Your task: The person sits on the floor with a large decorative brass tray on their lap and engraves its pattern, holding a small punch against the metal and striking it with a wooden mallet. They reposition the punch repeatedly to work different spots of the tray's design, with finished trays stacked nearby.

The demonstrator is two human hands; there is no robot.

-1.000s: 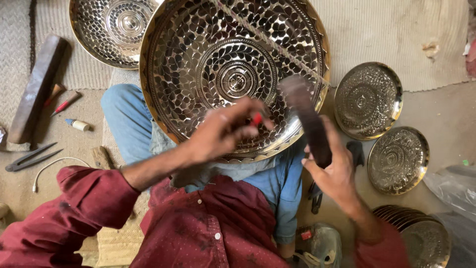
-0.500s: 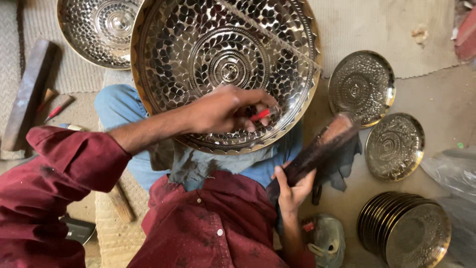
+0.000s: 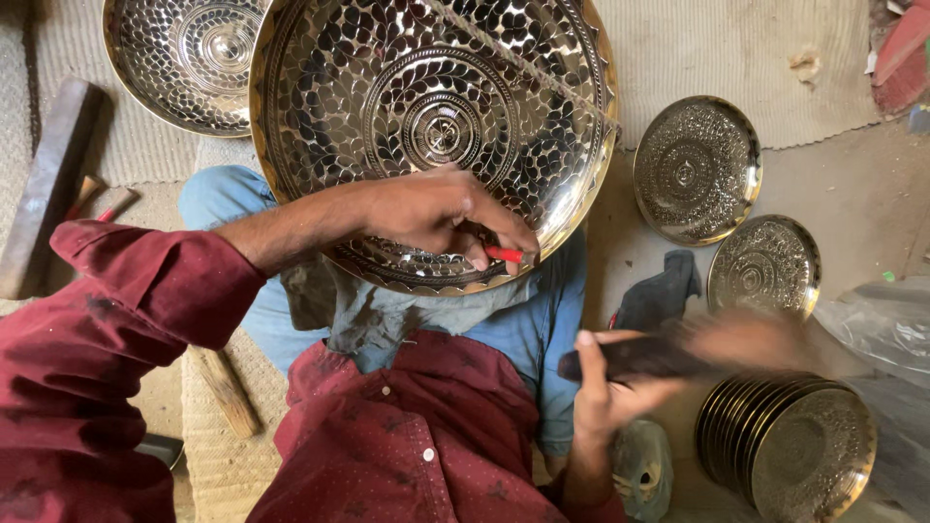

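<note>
The floor (image 3: 852, 184) was bare and dusty, with woven mats (image 3: 697, 48) spread over part of it, and the person sat there in a dark red shirt and blue trousers. A large metal bowl (image 3: 426, 126), covered inside with a hammered leaf pattern and rings at its centre, rested tilted on the lap. The left hand (image 3: 436, 213) lay against the bowl's lower rim, its fingers closed around a small red-tipped tool (image 3: 506, 255) pressed to the metal. The right hand (image 3: 605, 387), lower and to the right, was closed around the handle of a dark hammer (image 3: 678, 351), whose far end was blurred. A second patterned bowl (image 3: 184, 58) lay on the mat at the upper left. Two smaller patterned plates (image 3: 696, 167) (image 3: 765, 266) lay on the floor to the right, and a stack of plates (image 3: 790, 441) stood near the hammer. A dark cloth (image 3: 664, 291) lay between the lap and the plates, and a wooden bar (image 3: 48, 184) lay at the far left.
</note>
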